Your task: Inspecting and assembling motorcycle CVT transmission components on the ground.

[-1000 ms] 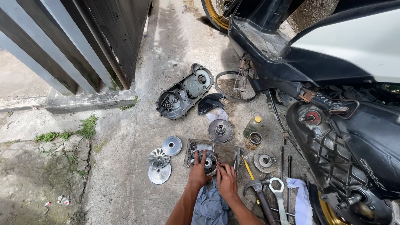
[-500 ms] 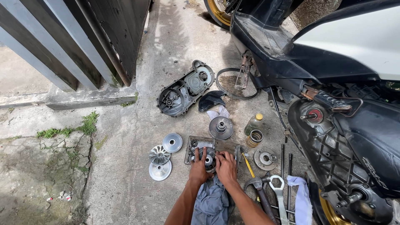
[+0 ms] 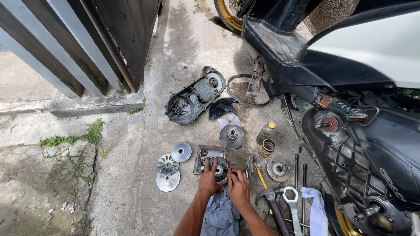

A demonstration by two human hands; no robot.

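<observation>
both hands have crept inward since the earlier frames, and now the left hand (image 3: 208, 178) and right hand (image 3: 238, 187) close their fingers around the round, toothed metal clutch part (image 3: 217, 168) sitting in the shallow rusty tray (image 3: 238, 158), at 12 o'clock of the grey rag (image 3: 221, 215). greasy steel could slip from that grip and knock the coiled spring (image 3: 267, 147) at 2 o'clock, or roll onto the rough concrete (image 3: 127, 188).

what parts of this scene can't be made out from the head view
- Round metal part in the tray: half covered by the left hand and right hand, so the grip is unclear.
- Grey cloth: cut off by the bottom edge.
- Hammer and wrench: handles cut off by the bottom edge.
- Scooter: cropped by the top and right edges.
- Small coil spring: too small for detail.
</observation>
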